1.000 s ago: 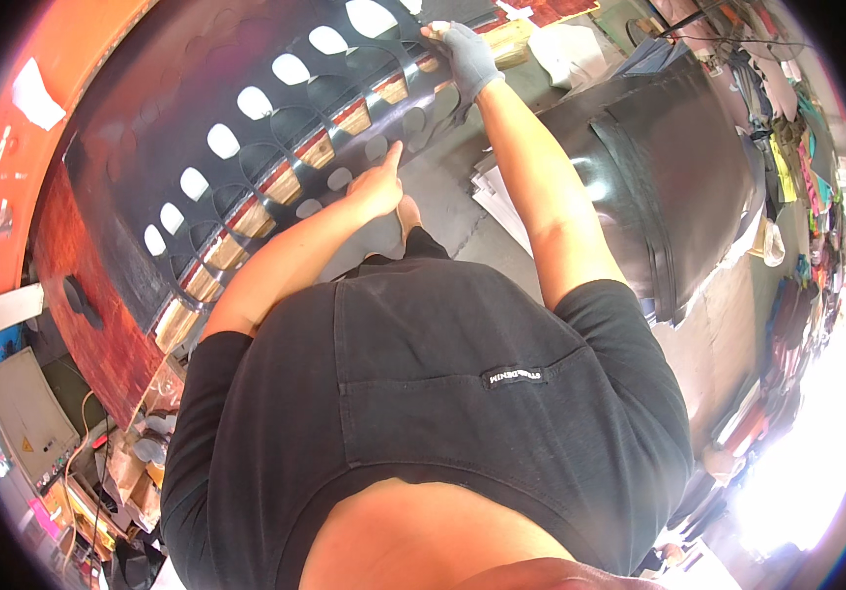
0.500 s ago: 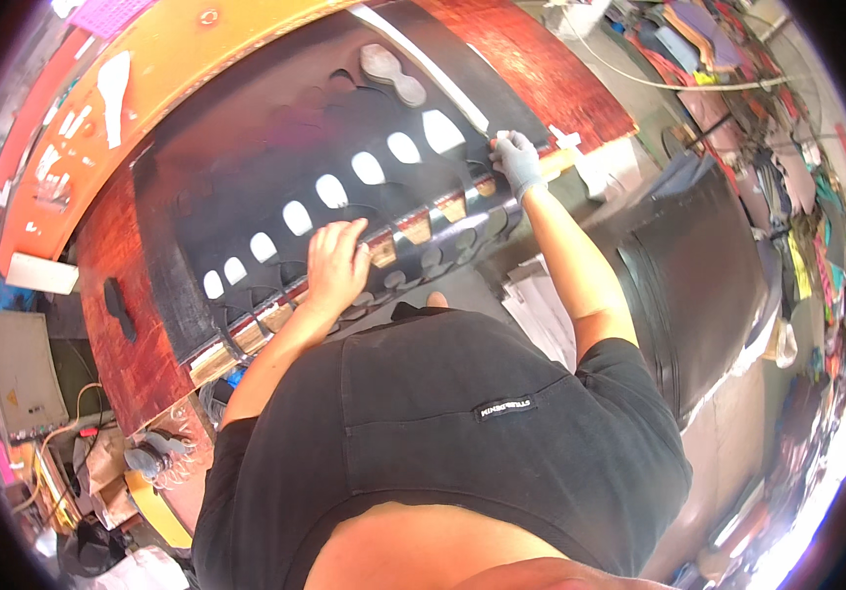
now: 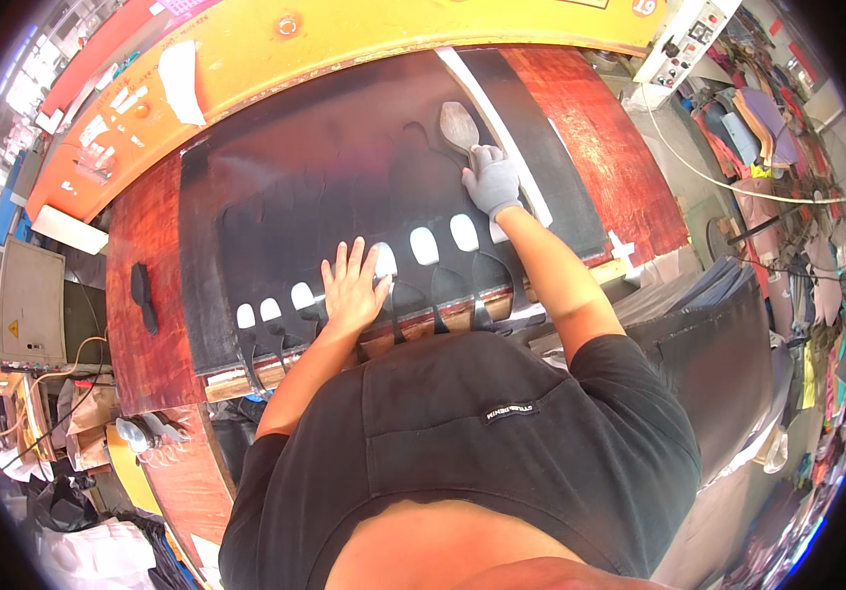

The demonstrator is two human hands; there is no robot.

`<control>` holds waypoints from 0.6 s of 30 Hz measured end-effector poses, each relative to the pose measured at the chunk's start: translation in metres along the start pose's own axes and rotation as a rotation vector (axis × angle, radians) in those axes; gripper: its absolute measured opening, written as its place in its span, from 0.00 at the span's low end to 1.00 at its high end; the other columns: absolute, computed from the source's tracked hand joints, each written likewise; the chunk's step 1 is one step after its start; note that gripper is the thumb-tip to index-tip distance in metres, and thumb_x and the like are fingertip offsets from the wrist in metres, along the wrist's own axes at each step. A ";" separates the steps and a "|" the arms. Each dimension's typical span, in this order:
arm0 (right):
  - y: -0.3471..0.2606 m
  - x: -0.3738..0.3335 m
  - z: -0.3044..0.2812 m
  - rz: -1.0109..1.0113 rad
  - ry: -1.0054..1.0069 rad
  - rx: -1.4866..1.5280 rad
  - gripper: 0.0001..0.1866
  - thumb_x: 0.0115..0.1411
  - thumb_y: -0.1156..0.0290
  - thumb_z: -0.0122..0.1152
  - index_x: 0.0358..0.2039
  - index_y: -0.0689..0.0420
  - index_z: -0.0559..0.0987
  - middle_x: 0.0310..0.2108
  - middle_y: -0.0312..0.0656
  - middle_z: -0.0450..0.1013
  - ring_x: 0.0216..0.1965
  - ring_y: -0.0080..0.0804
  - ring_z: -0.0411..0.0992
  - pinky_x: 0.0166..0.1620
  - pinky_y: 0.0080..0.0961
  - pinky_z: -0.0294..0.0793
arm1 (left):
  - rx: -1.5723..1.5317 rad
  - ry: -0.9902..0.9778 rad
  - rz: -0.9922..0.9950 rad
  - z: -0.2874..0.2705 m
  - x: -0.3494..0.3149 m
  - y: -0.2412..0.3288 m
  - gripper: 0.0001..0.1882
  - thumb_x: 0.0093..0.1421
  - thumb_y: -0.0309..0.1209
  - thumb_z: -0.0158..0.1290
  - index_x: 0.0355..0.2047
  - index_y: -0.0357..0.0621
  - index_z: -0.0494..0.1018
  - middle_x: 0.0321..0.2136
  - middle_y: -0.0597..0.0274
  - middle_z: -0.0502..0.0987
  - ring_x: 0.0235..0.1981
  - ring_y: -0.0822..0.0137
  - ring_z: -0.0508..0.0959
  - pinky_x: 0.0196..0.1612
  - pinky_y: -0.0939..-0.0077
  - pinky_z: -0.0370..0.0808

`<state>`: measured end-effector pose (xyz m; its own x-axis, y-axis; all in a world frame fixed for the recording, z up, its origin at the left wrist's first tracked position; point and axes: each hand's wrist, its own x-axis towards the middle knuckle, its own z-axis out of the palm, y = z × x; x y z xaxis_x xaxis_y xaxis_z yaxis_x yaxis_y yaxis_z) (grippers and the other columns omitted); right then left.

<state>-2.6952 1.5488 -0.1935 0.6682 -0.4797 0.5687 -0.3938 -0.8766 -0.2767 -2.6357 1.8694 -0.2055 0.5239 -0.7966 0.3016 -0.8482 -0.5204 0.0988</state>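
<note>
A black sheet lies across the reddish board in front of me. My left hand rests on its front part, fingers spread flat, partly over a row of white rounded patches. Farther right, my grey-gloved right hand is closed over the near end of a grey sole-shaped die. The die's far end shows beyond the fingers; the rest is hidden beneath the glove. A long white strip runs just right of that hand.
An orange machine beam spans the back, with a control box at the far right. A dark sole-shaped piece lies on the reddish board at left. Stacked dark sheets stand at right, near a dangling cable.
My right hand has left the strip's near end and closed over the die. The left hand's fingers have straightened and spread on the sheet. The whole view has shifted.
</note>
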 end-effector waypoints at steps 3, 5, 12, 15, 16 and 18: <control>0.005 -0.006 -0.004 -0.083 0.078 0.086 0.24 0.48 0.63 0.61 0.46 0.55 0.69 0.42 0.47 0.70 0.43 0.47 0.69 0.47 0.39 0.67 | 0.003 0.027 0.005 0.000 -0.002 0.001 0.31 0.53 0.45 0.54 0.57 0.51 0.64 0.62 0.57 0.57 0.64 0.51 0.54 0.59 0.40 0.51; 0.004 -0.015 -0.011 -0.007 0.032 0.049 0.24 0.48 0.63 0.61 0.46 0.55 0.69 0.42 0.48 0.70 0.44 0.47 0.68 0.47 0.40 0.67 | -0.011 -0.005 0.011 -0.002 -0.005 0.002 0.31 0.53 0.46 0.54 0.57 0.51 0.65 0.61 0.57 0.59 0.63 0.50 0.55 0.59 0.39 0.51; 0.016 -0.029 -0.029 0.182 0.062 0.410 0.21 0.46 0.69 0.63 0.42 0.58 0.73 0.35 0.44 0.72 0.37 0.44 0.70 0.43 0.40 0.69 | -0.035 0.073 0.072 -0.001 -0.021 0.008 0.31 0.48 0.42 0.60 0.53 0.51 0.68 0.59 0.57 0.61 0.61 0.49 0.59 0.57 0.39 0.54; 0.050 -0.015 -0.040 0.769 -0.037 1.438 0.17 0.52 0.70 0.61 0.42 0.61 0.75 0.29 0.32 0.72 0.27 0.18 0.66 0.31 0.18 0.67 | -0.015 0.060 0.056 0.003 -0.020 0.008 0.31 0.48 0.41 0.60 0.53 0.51 0.68 0.60 0.58 0.61 0.61 0.50 0.58 0.57 0.39 0.54; 0.059 -0.014 -0.040 0.746 0.044 1.547 0.14 0.54 0.73 0.59 0.42 0.57 0.76 0.28 0.29 0.70 0.25 0.14 0.63 0.28 0.12 0.62 | -0.015 0.062 0.066 0.003 -0.020 0.008 0.31 0.48 0.41 0.60 0.53 0.51 0.68 0.60 0.58 0.61 0.61 0.50 0.58 0.57 0.39 0.54; 0.088 -0.014 -0.044 0.722 0.057 1.111 0.15 0.54 0.73 0.59 0.43 0.58 0.76 0.30 0.30 0.70 0.27 0.13 0.63 0.30 0.12 0.63 | -0.013 0.060 0.064 0.004 -0.019 0.007 0.31 0.48 0.41 0.60 0.53 0.51 0.68 0.60 0.58 0.61 0.62 0.50 0.58 0.57 0.39 0.53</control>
<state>-2.7673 1.4807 -0.1917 0.4900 -0.8703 0.0509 0.0940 -0.0053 -0.9956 -2.6517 1.8797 -0.2142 0.4635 -0.8079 0.3641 -0.8809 -0.4647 0.0901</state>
